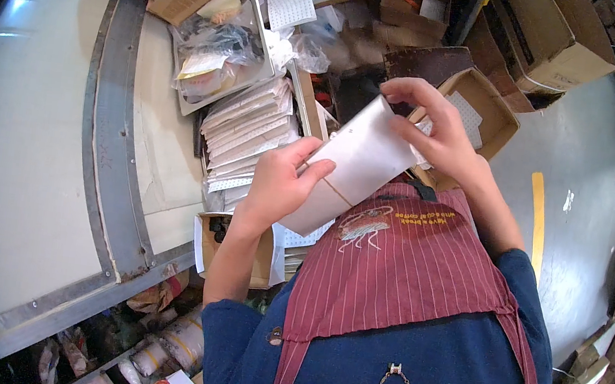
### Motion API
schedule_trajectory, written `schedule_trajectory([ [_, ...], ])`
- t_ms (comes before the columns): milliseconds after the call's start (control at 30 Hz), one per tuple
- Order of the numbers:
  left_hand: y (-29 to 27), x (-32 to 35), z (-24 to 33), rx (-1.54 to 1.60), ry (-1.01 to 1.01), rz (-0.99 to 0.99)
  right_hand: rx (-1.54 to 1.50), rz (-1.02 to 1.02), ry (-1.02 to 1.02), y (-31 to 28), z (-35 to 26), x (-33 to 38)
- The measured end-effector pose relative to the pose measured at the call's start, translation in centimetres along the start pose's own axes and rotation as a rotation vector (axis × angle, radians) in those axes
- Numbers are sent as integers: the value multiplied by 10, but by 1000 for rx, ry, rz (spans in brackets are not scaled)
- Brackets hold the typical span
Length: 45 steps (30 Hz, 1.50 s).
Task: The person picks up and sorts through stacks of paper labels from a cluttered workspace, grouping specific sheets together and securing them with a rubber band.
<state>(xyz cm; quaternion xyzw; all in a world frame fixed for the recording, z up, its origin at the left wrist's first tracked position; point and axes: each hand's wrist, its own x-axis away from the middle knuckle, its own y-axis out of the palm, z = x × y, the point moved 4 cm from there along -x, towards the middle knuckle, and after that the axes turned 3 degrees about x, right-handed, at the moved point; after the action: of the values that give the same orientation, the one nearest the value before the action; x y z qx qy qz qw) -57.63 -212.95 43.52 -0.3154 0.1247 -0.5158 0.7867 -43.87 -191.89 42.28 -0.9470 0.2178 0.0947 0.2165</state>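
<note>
A long, flat white bundle [360,148] is tilted in front of my chest, with a thin brown rubber band [336,190] across its lower part. It looks like stacked sheets or flat sleeves; I cannot tell which. My left hand [283,181] is closed on its left edge, thumb on top and fingers underneath. At the far end, my right hand [438,128] bends its index finger and thumb around the top corner, gripping there. Left of the bundle lies a pile of white packets [248,126], some with dotted print.
A clear plastic bag [221,52] sits in a tray beyond the packets. Open cardboard boxes stand at the far right [552,42] and behind my right hand [507,121]. A small box [264,252] sits below my left hand. A metal-edged pale table [118,128] runs along the left.
</note>
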Motion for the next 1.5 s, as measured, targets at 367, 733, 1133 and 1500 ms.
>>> schedule_trajectory([
  [367, -10, -8, -7, 792, -200, 141, -802, -11, 467, 48, 39, 29],
  [733, 12, 28, -74, 1104, -205, 48, -1233, -36, 508, 87, 42, 35],
  [1133, 53, 6, -20, 1570, -139, -378, -666, 77, 269, 79, 49, 31],
  [1500, 52, 11, -18, 1434, -169, -285, 353, 182, -68, 46, 15, 25],
])
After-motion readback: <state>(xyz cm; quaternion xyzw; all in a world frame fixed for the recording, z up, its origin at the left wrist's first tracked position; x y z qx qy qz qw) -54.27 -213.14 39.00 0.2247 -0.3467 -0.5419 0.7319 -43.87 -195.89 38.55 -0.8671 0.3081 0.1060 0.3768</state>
